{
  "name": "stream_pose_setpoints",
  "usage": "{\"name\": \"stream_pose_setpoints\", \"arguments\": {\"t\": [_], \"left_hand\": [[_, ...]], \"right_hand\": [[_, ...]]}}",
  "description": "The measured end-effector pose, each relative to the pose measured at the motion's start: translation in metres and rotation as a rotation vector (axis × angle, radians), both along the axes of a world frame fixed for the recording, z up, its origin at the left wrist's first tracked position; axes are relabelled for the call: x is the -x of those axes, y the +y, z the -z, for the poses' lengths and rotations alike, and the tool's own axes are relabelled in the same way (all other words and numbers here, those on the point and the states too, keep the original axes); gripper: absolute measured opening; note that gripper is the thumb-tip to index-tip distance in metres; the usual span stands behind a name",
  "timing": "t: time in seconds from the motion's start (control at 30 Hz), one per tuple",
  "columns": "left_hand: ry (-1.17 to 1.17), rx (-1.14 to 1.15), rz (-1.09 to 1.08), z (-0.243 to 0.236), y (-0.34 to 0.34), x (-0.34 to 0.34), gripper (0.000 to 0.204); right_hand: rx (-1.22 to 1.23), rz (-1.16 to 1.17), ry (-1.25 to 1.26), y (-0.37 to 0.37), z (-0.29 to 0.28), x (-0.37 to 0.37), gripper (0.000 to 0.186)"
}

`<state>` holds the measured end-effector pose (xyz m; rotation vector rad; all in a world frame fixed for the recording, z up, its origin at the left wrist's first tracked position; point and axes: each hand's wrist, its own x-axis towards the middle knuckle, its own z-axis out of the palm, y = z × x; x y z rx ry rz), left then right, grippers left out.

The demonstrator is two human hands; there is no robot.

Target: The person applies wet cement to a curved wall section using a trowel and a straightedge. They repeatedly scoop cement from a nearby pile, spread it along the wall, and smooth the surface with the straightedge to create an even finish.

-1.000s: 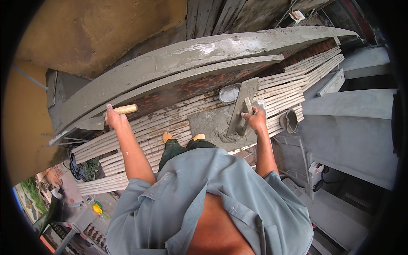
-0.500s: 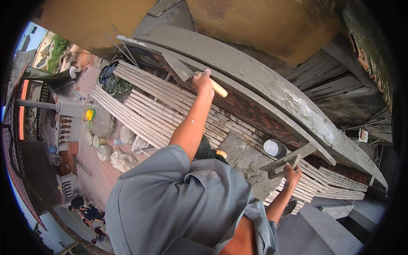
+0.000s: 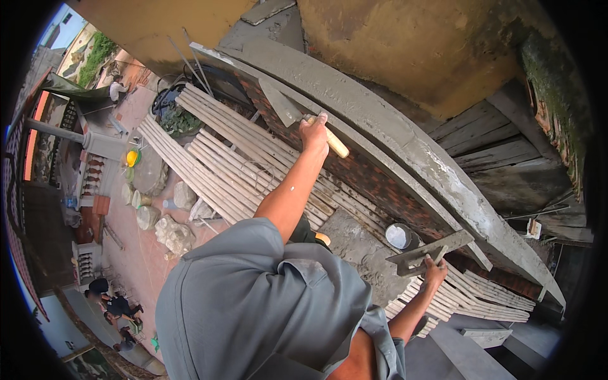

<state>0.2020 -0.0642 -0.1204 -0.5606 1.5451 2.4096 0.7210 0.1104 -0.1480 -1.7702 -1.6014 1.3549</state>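
Note:
My left hand (image 3: 314,133) is closed on a trowel (image 3: 277,101) with a pale wooden handle, its grey blade beside the lower strip of a curved cement ledge (image 3: 373,95) above brickwork. My right hand (image 3: 434,271) grips a long, mortar-smeared float (image 3: 405,259) by its handle, near that strip's far right part. Below the float lies a board of wet grey mortar (image 3: 361,250), with a bucket of whitish liquid (image 3: 398,235) beside it. My feet are mostly hidden by my shirt and trousers.
Bamboo pole scaffolding (image 3: 209,171) runs beneath me. Lower down, a paved courtyard (image 3: 136,266) holds rocks (image 3: 174,234), a yellow hard hat (image 3: 132,158) and several people (image 3: 117,307). A stained ochre wall (image 3: 405,44) and weathered planks (image 3: 481,139) are behind the ledge.
The view has swung toward my left, bringing the courtyard and people into sight. My left hand and trowel now appear higher and more central; both hands keep their tools.

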Motion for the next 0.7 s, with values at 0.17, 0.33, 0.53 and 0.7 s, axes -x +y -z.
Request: {"name": "stream_pose_setpoints", "arguments": {"t": [0.17,0.33,0.53,0.7], "left_hand": [[0.001,-0.032,-0.014,-0.004,0.001,-0.001,0.035],[0.042,-0.001,0.038,0.01,0.004,0.009,0.039],[0.034,-0.044,0.082,0.024,0.005,0.023,0.046],[0.058,-0.063,0.128,0.027,0.003,0.024,0.049]], "right_hand": [[-0.004,0.004,0.002,0.007,0.003,-0.003,0.029],[-0.028,-0.031,0.048,0.012,-0.001,0.007,0.027],[-0.02,-0.014,0.04,0.014,-0.01,0.023,0.026],[-0.05,0.008,-0.1,0.013,-0.014,0.027,0.031]]}}
